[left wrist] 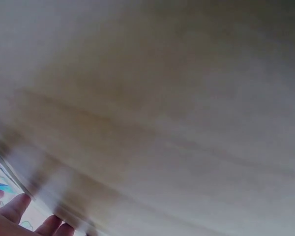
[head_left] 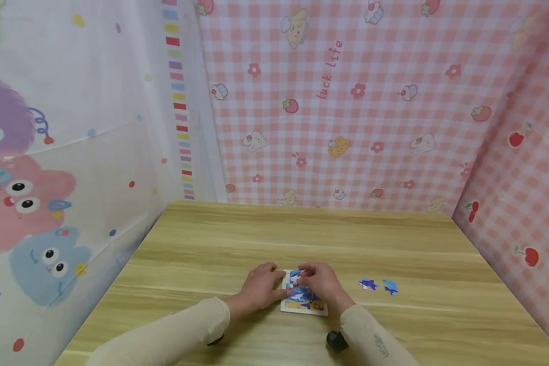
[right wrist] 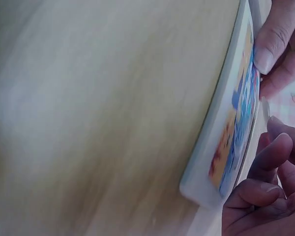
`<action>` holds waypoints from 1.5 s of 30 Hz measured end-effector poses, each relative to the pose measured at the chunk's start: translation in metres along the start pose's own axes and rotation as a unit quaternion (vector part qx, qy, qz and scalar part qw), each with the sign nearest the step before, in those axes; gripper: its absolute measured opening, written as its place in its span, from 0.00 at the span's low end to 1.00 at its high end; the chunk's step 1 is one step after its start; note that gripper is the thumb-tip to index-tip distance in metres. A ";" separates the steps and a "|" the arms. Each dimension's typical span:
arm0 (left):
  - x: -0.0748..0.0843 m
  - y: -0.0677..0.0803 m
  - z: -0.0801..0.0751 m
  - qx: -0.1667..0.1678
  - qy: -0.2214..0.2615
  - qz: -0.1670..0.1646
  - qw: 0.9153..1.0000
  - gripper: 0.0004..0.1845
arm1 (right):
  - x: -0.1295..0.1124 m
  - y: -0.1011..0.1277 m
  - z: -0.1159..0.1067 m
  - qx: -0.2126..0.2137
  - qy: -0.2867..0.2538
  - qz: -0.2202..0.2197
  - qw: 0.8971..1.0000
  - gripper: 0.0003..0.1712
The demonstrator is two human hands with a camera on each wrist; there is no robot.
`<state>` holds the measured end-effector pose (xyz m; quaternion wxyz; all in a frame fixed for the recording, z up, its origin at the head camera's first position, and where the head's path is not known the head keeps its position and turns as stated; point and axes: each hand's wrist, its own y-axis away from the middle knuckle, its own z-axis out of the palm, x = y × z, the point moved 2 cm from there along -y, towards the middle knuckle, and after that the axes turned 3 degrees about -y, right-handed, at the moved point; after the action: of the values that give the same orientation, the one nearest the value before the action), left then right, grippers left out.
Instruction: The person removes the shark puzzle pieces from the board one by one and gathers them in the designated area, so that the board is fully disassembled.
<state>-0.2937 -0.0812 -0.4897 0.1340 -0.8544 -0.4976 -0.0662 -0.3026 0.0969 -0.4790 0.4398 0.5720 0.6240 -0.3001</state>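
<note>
A small jigsaw puzzle board (head_left: 304, 311) with a pale frame and a blue and orange picture lies flat on the table. At its left edge is my left hand (head_left: 261, 287), its thumb resting on the picture. My right hand (head_left: 322, 282) is over the board's upper right part. Between its thumb and fingertips it pinches a thin puzzle piece (right wrist: 266, 106), seen edge-on in the right wrist view. The right hand hides part of the picture. In the left wrist view only the left fingertips (left wrist: 17, 207) show, by the board's edge.
Two loose blue puzzle pieces, one jagged piece (head_left: 368, 284) and another piece (head_left: 390, 287), lie right of the board on the wooden table (head_left: 201, 239). A small black object (head_left: 336, 341) is beside my right sleeve. Patterned cloths (head_left: 347, 122) hang behind and at both sides.
</note>
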 end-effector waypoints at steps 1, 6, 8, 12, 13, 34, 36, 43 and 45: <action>0.000 0.000 0.000 0.000 0.001 0.000 1.000 0.30 | 0.000 0.001 -0.001 -0.001 -0.005 -0.003 1.000 0.20; -0.001 0.004 -0.002 -0.005 0.018 -0.007 1.000 0.30 | 0.004 0.002 -0.010 -0.001 -0.021 -0.008 1.000 0.19; -0.002 0.005 -0.002 -0.004 0.021 -0.009 1.000 0.31 | 0.007 0.001 -0.013 0.002 -0.023 -0.004 1.000 0.19; -0.003 0.005 0.000 -0.001 0.021 -0.012 1.000 0.31 | 0.010 0.002 -0.023 0.011 -0.018 0.000 1.000 0.19; -0.003 0.004 0.000 0.000 0.020 -0.012 1.000 0.30 | 0.012 0.002 -0.026 0.013 -0.015 0.000 1.000 0.19; 0.005 0.002 -0.004 0.000 0.026 -0.012 1.000 0.31 | 0.045 0.017 -0.091 0.050 -0.032 0.016 0.998 0.20; 0.005 0.002 -0.004 -0.003 0.026 -0.011 1.000 0.31 | 0.049 0.017 -0.096 0.056 -0.037 0.018 0.998 0.20; 0.006 0.002 -0.004 -0.001 0.025 -0.013 1.000 0.31 | 0.054 0.016 -0.102 0.059 -0.040 0.030 0.997 0.19; 0.006 0.003 -0.005 -0.001 0.028 -0.013 1.000 0.30 | 0.055 0.016 -0.100 0.053 -0.034 0.029 0.998 0.19</action>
<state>-0.2883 -0.0786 -0.4842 0.1466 -0.8459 -0.5044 -0.0922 -0.3051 0.2121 -0.4827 0.4383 0.6015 0.5756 -0.3389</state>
